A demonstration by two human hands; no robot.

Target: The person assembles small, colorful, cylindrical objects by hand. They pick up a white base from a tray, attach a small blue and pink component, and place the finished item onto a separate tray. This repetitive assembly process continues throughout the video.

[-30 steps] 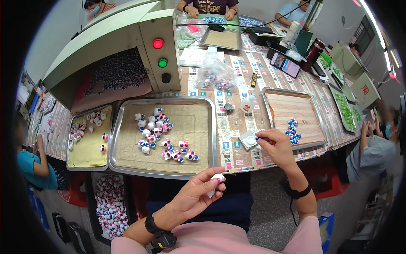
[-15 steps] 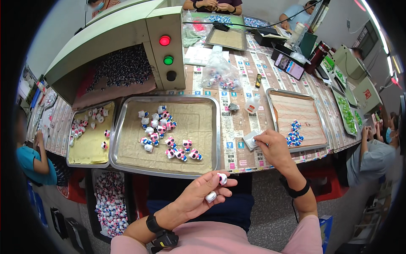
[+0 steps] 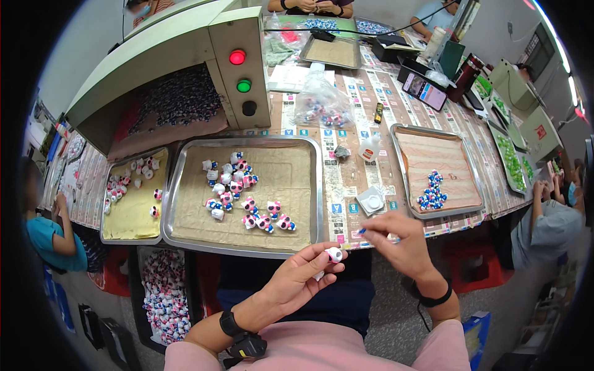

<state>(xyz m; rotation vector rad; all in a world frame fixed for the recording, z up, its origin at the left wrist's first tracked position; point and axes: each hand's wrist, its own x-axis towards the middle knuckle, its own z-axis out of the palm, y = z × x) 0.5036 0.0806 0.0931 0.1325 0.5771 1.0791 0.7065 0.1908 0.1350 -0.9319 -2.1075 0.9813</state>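
My left hand is closed round a small white toy head, held between thumb and fingers with its hollow end showing. A second white piece peeks out lower between the same fingers. To the right, my right hand pinches a tiny blue toy body, a little apart from the head. Beyond that hand, a small white pad with a round dish lies on the table. Left of it, a metal tray bears assembled figures in white, pink and blue.
At the right, another tray carries several small blue bodies. A white bottle and a grey lump stand between the trays. A machine with lit buttons rises behind the left trays. A bin of parts sits below. Co-workers sit around.
My right hand has drawn back from the white dish toward my left hand, now with a blue body in its fingertips. My left hand has turned the head slightly and shifted right.
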